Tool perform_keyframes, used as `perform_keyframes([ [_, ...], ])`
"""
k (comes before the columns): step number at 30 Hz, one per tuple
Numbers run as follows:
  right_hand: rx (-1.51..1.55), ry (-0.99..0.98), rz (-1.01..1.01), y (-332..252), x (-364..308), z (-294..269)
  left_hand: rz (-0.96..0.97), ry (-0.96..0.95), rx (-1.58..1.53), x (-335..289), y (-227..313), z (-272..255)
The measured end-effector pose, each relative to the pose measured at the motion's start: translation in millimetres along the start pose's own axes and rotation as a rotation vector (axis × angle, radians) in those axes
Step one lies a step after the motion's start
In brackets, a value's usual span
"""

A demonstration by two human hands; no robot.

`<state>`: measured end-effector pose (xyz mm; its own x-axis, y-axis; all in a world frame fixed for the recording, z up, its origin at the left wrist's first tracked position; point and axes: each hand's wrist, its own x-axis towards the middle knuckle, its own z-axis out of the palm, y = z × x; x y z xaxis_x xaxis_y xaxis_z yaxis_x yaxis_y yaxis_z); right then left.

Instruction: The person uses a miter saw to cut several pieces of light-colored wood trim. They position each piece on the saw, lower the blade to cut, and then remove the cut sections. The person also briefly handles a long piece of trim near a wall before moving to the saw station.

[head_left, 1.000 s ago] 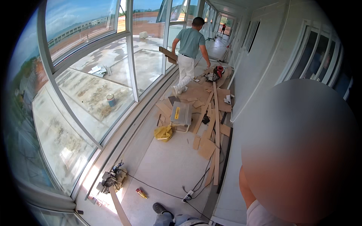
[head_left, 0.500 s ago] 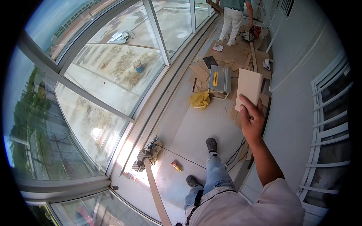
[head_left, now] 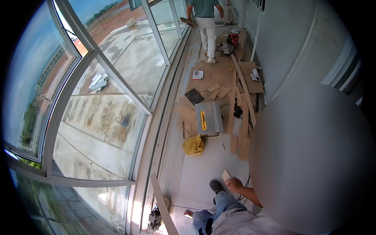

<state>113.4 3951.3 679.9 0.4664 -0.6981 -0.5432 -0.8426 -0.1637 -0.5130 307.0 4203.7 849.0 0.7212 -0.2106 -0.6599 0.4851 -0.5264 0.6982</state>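
My right hand (head_left: 234, 184) is closed around a short, pale wooden board (head_left: 226, 176), held low beside my right knee. Its fingers wrap the near end of the board. A long, thin wooden strip (head_left: 161, 201) slants up from the lower edge, over a small dark machine (head_left: 155, 217) on the floor. What supports the strip's near end is out of the picture. My left hand is not in view. A large grey blur covers the lower right, hiding part of my right arm's side.
Ahead on the floor are a grey table saw (head_left: 209, 117), a yellow bag (head_left: 194, 145), wood offcuts (head_left: 219, 91), long strips (head_left: 243, 90) and a red-and-black power tool (head_left: 231, 43). A co-worker (head_left: 205, 23) stands farther off, holding a flat piece. Glazed frames (head_left: 129, 92) line the left.
My right hand has brought the board down from in front of me to beside my knee. The view has tilted toward the far end, and the co-worker has stepped away from the power tool.
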Motion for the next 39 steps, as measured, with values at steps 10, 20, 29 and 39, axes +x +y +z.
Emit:
perform_keyframes([
  [10, 0.342, 0.307, 0.134, -31.1, 123.2, -114.9, 0.128, -0.132, 0.110, 104.1, 135.3, 26.0],
  [20, 0.175, 0.254, 0.342, -40.4, 193.3, -42.8, 0.218, -0.328, 0.242, 245.7, 249.7, 46.5],
  [29, 0.105, 0.299, 0.148, -230.8, 244.8, -98.3, 0.270, -0.314, 0.333, 329.0, 357.0, -20.8],
  [39, 0.204, 0.215, 0.314, -246.5, 377.4, -100.1, 0.433, -0.240, 0.733, 452.6, 538.3, -6.2],
])
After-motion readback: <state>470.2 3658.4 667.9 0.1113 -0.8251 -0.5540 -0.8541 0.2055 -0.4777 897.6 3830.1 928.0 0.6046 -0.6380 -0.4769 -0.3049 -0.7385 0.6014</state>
